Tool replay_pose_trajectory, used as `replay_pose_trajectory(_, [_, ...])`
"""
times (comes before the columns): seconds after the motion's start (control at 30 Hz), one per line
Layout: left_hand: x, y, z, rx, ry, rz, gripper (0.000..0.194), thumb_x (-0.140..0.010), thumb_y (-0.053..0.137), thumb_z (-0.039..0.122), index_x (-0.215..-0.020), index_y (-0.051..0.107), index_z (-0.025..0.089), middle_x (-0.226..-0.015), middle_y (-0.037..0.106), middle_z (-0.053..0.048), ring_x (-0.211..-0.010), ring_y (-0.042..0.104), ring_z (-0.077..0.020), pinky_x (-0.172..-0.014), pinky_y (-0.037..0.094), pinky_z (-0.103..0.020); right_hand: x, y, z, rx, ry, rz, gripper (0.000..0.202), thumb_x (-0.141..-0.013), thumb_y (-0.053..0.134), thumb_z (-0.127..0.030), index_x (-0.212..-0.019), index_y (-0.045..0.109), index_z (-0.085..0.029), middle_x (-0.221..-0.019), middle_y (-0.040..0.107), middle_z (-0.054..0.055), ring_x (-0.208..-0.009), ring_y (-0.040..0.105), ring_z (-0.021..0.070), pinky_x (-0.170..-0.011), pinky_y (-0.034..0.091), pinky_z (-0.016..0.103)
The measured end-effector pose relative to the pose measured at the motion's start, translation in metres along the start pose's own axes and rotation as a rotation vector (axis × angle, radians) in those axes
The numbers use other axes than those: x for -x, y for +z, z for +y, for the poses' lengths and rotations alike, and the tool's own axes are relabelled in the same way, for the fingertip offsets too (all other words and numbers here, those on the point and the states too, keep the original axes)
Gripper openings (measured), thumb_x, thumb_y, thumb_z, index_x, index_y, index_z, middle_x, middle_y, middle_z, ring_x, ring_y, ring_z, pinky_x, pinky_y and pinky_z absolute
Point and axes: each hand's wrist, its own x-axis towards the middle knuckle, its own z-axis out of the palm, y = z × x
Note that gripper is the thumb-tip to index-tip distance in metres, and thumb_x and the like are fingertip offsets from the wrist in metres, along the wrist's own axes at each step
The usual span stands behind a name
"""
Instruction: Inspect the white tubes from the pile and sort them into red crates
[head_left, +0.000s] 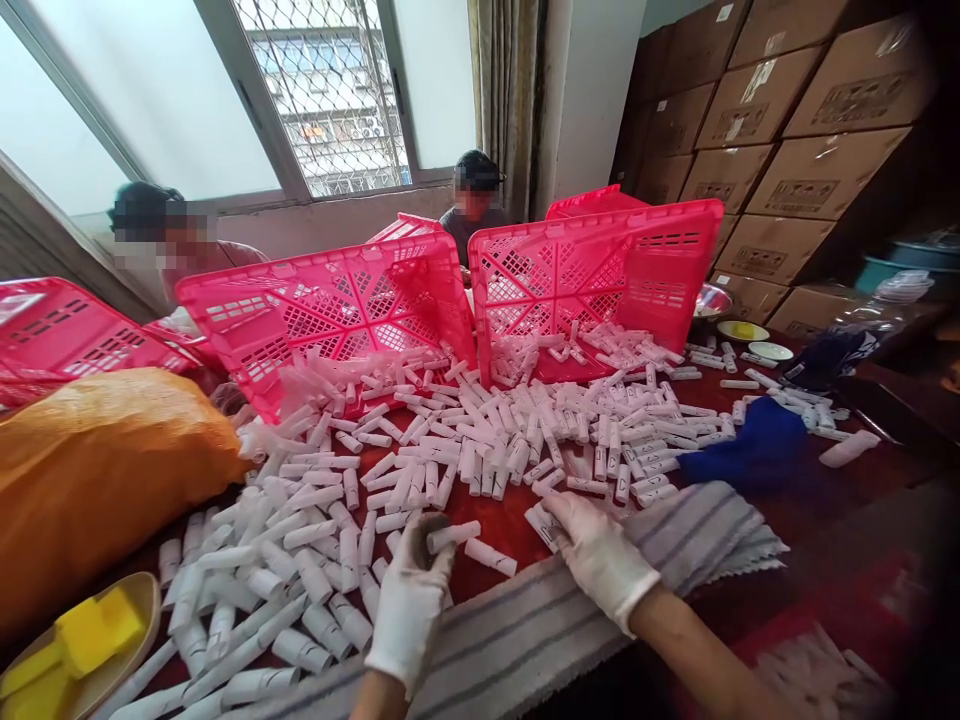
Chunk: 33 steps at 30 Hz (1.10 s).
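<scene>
My left hand (409, 612), in a white glove with darkened fingertips, is closed round a small white tube (459, 535) that points to the right. Another white tube (491, 557) lies on the red tabletop just beside it. My right hand (609, 562), also gloved, has its fingers down on one or more white tubes with dark marks (541, 526); its fingertips are partly hidden. Both hands are over a striped grey towel (517, 625) along the near edge. A large heap of similar tubes (300, 560) spreads left of and beyond my hands.
Tipped pink crates (600, 270) stand behind the heap, with two people beyond them. An orange bag (112, 470) and a dish of yellow sponges (97, 630) are at left. A blue cloth (750, 445) lies at right, before stacked cardboard boxes (810, 175).
</scene>
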Motion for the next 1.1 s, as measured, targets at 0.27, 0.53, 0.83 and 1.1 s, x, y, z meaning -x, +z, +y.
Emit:
replay_pose_trajectory(0.27, [0.033, 0.032, -0.013, 0.102, -0.130, -0.062, 0.033, -0.068, 0.070, 0.044, -0.083, 0.055, 0.019, -0.077, 0.063, 0.001, -0.071, 0.060, -0.0134, -0.072, 0.047, -0.024, 0.001, 0.008, -0.013, -0.062, -0.034, 0.080, 0.016, -0.086, 0.052, -0.017, -0.098, 0.062, -0.020, -0.090, 0.067, 0.008, -0.085, 0.063, 0.0212, -0.078, 0.049, 0.032])
replay_pose_trajectory(0.53, [0.035, 0.031, -0.012, 0.243, -0.253, -0.170, 0.055, -0.077, 0.058, 0.056, -0.113, 0.051, 0.016, -0.062, 0.054, 0.005, -0.052, 0.045, -0.0078, -0.052, 0.037, -0.020, -0.015, 0.018, -0.035, -0.289, 0.038, 0.098, 0.020, -0.091, 0.045, -0.019, -0.109, 0.053, -0.022, -0.096, 0.066, 0.007, -0.085, 0.065, 0.0168, -0.075, 0.051, 0.028])
replay_pose_trajectory(0.83, [0.049, 0.053, 0.009, 0.357, -0.310, -0.284, 0.052, -0.073, 0.061, 0.058, -0.102, 0.056, 0.015, -0.053, 0.041, 0.009, -0.042, 0.032, -0.0043, -0.042, 0.028, -0.017, -0.003, 0.002, -0.046, -1.375, 0.288, 0.319, 0.027, -0.070, 0.071, -0.038, -0.085, 0.054, -0.024, -0.080, 0.064, 0.001, -0.073, 0.061, 0.0165, -0.064, 0.051, 0.027])
replay_pose_trajectory(1.1, [0.058, 0.058, 0.006, 0.002, -0.071, 0.063, 0.041, -0.075, 0.063, 0.043, -0.106, 0.066, 0.017, -0.101, 0.070, -0.008, -0.095, 0.063, -0.0218, -0.088, 0.046, -0.029, 0.007, 0.001, -0.056, -1.324, 0.292, 0.416, 0.026, -0.069, 0.074, -0.037, -0.080, 0.055, -0.023, -0.078, 0.061, -0.002, -0.070, 0.055, 0.0135, -0.069, 0.048, 0.025])
